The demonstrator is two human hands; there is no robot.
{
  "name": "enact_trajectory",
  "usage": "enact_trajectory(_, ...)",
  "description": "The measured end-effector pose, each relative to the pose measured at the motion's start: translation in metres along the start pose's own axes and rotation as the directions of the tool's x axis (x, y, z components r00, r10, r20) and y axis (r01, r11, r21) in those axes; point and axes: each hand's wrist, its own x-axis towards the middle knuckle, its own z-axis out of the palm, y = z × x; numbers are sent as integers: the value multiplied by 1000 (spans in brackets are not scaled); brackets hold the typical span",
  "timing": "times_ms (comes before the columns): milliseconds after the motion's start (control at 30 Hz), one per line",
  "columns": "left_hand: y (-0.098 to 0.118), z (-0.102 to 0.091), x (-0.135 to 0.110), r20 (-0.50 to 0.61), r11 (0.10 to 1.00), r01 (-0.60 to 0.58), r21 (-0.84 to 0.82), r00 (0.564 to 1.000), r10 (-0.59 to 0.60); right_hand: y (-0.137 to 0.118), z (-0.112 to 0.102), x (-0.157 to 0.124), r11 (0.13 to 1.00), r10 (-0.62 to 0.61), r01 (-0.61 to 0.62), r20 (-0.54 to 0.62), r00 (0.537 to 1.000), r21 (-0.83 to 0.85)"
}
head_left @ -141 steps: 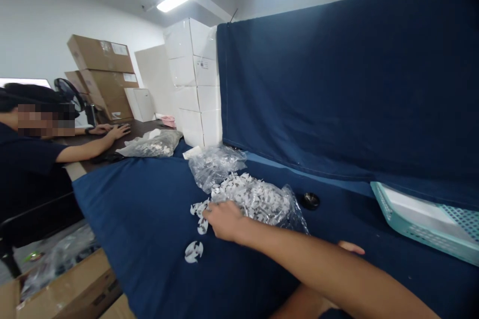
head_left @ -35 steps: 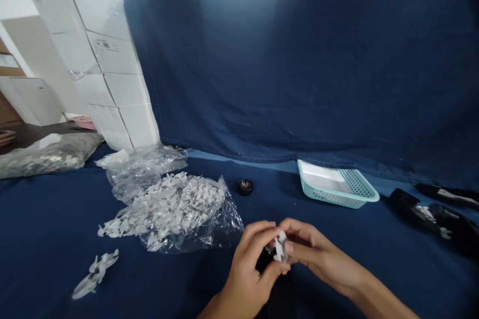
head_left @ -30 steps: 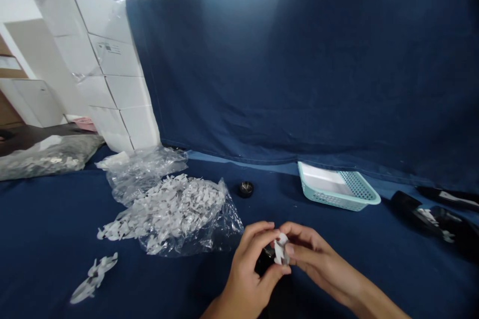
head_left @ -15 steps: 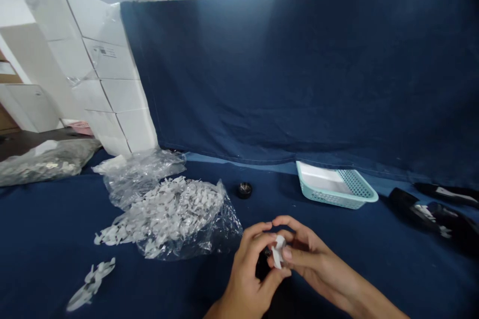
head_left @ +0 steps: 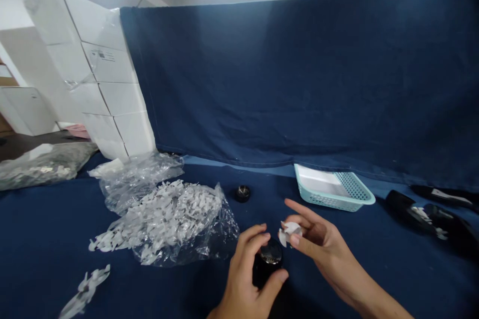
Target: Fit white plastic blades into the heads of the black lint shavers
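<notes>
Hands first: the left hand (head_left: 245,284) is curled shut about a small black cylinder (head_left: 266,265), thumb on the near side and fingers over the far side, so we see only its glossy round top and part of its wall. The right hand (head_left: 322,249) is half open: thumb and one finger pinch a white piece (head_left: 289,231), while the index finger stretches out straight and free above it. We record the white piece just right of and slightly above the cylinder's top, close beside it and, as far as we can see, not touching; both are over the near edge of the tabletop, about its middle. The piece looks thin, flat and lobed; plastic or paper, we cannot tell. The tabletop carries a dark blue cloth (head_left: 56,239), matt and faintly creased. Left of the hands lies a clear crinkled bag (head_left: 224,229) holding a heap of like white pieces (head_left: 175,207), some spilling out leftward; a second crumpled bag (head_left: 138,177) lies behind it. A few loose pieces (head_left: 84,291) lie toward the near left corner. A small black ring (head_left: 242,193) sits alone mid-table, and a teal mesh basket (head_left: 329,202) stands toward the far edge, right of it.
</notes>
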Motion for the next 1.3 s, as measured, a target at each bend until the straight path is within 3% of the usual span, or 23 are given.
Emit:
enact_trajectory(133,0,-1,3,-73,999,-29,39,997,32,7,4,-2,997,20,-16,49,999,-78)
enact_trajectory(300,2,-2,4,-79,989,-102,107,991,111,9,11,-7,981,63,-50,64,996,-190)
enact_trajectory(633,10,-5,12,-127,975,-205,84,968,215,11,16,-9,982,85,-64,110,990,-175)
enact_trajectory(833,5,-3,10,-101,974,-204,102,972,214,15,12,-8,973,44,-39,17,999,-229)
enact_trajectory(1100,6,-3,10,-114,986,-134,99,983,146,10,14,-9,980,75,-55,98,992,-190)
enact_trajectory(1300,5,-3,9,-43,994,-70,84,996,74,17,11,-5,973,108,-97,42,993,-209)
